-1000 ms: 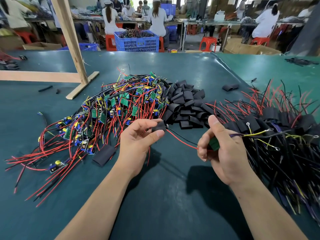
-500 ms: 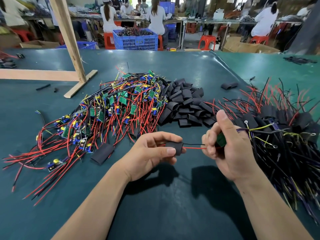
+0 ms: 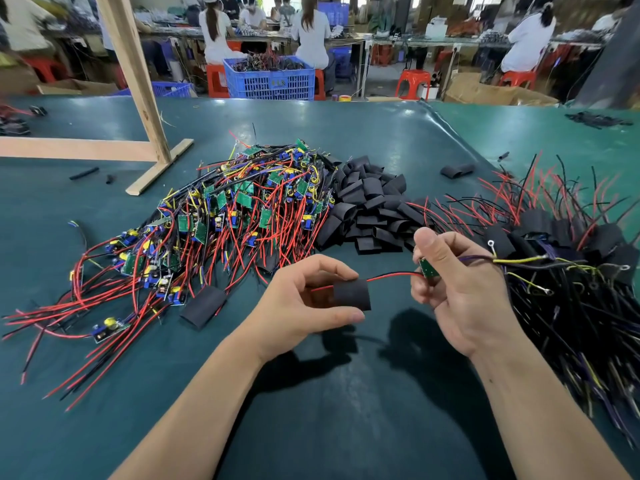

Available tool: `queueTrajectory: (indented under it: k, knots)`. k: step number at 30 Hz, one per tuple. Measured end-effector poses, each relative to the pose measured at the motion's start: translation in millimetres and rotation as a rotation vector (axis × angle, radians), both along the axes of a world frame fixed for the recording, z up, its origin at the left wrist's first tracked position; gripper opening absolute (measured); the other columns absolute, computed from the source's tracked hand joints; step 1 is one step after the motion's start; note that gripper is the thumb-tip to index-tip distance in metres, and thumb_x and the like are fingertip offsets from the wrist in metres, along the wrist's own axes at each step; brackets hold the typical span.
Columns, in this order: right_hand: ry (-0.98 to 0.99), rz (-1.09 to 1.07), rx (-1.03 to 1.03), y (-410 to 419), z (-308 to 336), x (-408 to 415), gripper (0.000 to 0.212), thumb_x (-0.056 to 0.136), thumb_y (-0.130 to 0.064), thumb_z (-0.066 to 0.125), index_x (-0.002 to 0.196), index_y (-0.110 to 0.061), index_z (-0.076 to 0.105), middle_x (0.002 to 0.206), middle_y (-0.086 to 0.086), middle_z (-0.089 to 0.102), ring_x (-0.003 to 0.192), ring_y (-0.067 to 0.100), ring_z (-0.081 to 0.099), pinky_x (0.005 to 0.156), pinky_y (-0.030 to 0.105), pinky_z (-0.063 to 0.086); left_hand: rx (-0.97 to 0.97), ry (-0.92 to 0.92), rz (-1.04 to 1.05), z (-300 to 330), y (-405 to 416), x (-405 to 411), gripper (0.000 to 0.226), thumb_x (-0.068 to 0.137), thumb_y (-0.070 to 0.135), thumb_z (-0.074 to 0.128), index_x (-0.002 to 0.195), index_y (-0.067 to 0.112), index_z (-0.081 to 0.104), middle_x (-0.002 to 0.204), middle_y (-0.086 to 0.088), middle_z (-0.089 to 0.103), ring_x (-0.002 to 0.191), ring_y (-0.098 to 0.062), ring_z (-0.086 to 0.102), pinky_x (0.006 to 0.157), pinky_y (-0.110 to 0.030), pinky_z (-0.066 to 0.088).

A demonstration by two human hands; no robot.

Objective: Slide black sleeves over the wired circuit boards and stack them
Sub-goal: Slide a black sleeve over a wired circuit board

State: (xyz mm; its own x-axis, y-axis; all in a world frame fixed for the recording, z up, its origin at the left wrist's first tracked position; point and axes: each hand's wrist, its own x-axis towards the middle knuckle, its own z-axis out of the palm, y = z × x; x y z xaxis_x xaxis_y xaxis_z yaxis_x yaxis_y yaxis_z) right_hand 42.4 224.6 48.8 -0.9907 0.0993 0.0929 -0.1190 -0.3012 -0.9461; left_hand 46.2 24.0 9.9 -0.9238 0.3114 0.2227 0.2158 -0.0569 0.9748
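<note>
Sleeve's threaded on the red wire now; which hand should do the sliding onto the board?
Left. The left hand already pinches the black sleeve around the red wire, short of the circuit board. The right hand grips that board, so it should probably just steady it.

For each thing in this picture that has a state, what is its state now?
Left hand: pinches the black sleeve.
Black sleeve: threaded on the red wire, short of the board.
Right hand: grips the circuit board.
Circuit board: bare.
Right pile: sleeved.
Left pile: unsleeved.
</note>
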Motion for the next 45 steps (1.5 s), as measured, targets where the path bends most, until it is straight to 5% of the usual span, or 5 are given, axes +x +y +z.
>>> queueTrajectory:
  k: [6, 20, 25, 31, 45]
  knots:
    - [-0.030, 0.113, -0.150, -0.2, -1.8, -2.0, 0.014, 0.072, -0.021, 0.071, 0.061, -0.015, 0.065, 0.070, 0.003, 0.061, 0.058, 0.017, 0.053, 0.056, 0.024, 0.047, -0.317, 0.263, 0.241, -5.3, -0.1, -1.6, 0.026, 0.075, 0.014, 0.084, 0.092, 0.031, 0.074, 0.083, 0.013, 0.071, 0.067, -0.012, 0.063, 0.066, -0.019, 0.049]
    - [-0.092, 0.286, -0.231, -6.9, -6.4, 0.3, 0.009, 0.079, -0.013, 0.060, 0.087, -0.008, 0.060, 0.081, 0.011, 0.068, 0.072, 0.020, 0.067, 0.067, 0.027, 0.058, -0.613, 0.630, 0.499, -11.6, 3.3, -9.2, 0.022, 0.083, 0.011, 0.076, 0.104, 0.014, 0.074, 0.098, 0.007, 0.070, 0.093, -0.014, 0.064, 0.085, -0.033, 0.051]
    - [-0.040, 0.276, -0.193, -8.4, -12.3, 0.0, 0.023, 0.071, 0.005, 0.061, 0.087, -0.009, 0.053, 0.086, 0.013, 0.069, 0.074, 0.027, 0.072, 0.068, 0.030, 0.059, -0.457, 0.478, 0.390, -6.9, 0.4, -6.8, 0.016, 0.094, 0.013, 0.062, 0.104, 0.016, 0.073, 0.097, 0.014, 0.071, 0.092, -0.003, 0.066, 0.085, -0.019, 0.050]
    - [-0.053, 0.202, -0.103, -6.6, -12.7, -3.1, 0.031, 0.072, -0.003, 0.067, 0.098, -0.009, 0.051, 0.100, 0.019, 0.074, 0.073, 0.030, 0.074, 0.061, 0.026, 0.058, -0.799, 0.516, 0.216, -7.9, 1.9, -2.5, 0.029, 0.099, 0.019, 0.050, 0.124, 0.015, 0.063, 0.103, 0.006, 0.067, 0.097, -0.016, 0.061, 0.087, -0.045, 0.046]
    - [-0.056, 0.069, -0.139, 0.0, -11.6, -7.4, 0.024, 0.076, -0.007, 0.065, 0.099, -0.003, 0.069, 0.081, 0.010, 0.064, 0.070, 0.022, 0.070, 0.066, 0.023, 0.057, -0.526, 0.336, 0.236, -3.8, -4.5, -1.1, 0.052, 0.077, 0.036, 0.081, 0.124, 0.022, 0.066, 0.104, 0.017, 0.068, 0.100, 0.001, 0.063, 0.089, -0.013, 0.046]
